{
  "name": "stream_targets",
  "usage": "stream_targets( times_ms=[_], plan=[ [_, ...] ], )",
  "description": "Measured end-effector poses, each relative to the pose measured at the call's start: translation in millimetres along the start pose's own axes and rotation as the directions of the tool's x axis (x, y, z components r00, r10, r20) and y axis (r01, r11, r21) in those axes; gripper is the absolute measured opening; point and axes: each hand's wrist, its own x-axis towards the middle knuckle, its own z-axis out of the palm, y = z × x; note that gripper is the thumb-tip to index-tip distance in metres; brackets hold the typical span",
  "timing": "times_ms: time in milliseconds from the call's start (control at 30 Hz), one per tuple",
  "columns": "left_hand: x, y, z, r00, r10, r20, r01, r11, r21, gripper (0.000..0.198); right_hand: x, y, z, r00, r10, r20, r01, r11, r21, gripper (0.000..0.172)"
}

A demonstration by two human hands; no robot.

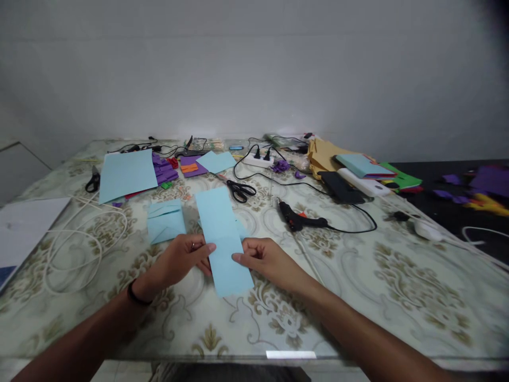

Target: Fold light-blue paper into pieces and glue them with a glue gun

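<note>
A long light-blue paper strip [223, 233] is held up over the table, slightly tilted, between my two hands. My left hand [191, 253] pinches its left edge, thumb on the front face and fingers behind. On the opposite edge, my right hand [260, 258] grips it the same way, the fingers partly hidden behind the paper. Left of the strip lies a folded light-blue paper piece [166, 220] that resembles an envelope. Beyond the strip rest black-handled scissors [240, 191]. To the right is a black glue gun [300, 216] with its cord.
A patterned cloth covers the table [342, 313]. A white cable [93, 254] lies coiled at left near light-blue sheets [129, 175] and a second pair of scissors [94, 180]. At the back stand a power strip [258, 159] and purple paper pieces [164, 168]; stacked papers [363, 165] sit right.
</note>
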Motion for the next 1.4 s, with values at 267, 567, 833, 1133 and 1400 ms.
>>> stream_targets(
  times_ms=[267,567,833,1133,1400],
  plan=[
    [0,1,-2.1,0.997,0.014,-0.075,-0.015,1.0,-0.001,0.038,-1,-2,-2,1.0,-0.003,0.031,0.004,0.999,-0.032,0.054],
    [-3,5,-2.0,0.997,0.009,-0.078,-0.005,0.999,0.053,0.036,-3,-5,0,0.996,-0.023,0.092,0.026,0.999,-0.033,0.051],
    [1,1,-9.0,0.949,0.049,-0.312,-0.055,0.998,-0.009,0.038,-5,-7,-6,0.988,-0.015,0.155,0.04,0.986,-0.159,0.054],
    [-3,14,-14.2,0.992,-0.038,-0.118,0.048,0.996,0.079,0.031,-2,-8,-15,1.0,-0.017,0.011,0.019,0.985,-0.169,0.051],
    [-2,13,-21.5,0.924,-0.018,-0.382,0.001,0.999,-0.045,0.034,1,-17,-31,0.946,-0.084,-0.312,0.09,0.996,0.007,0.045]
  ],
)
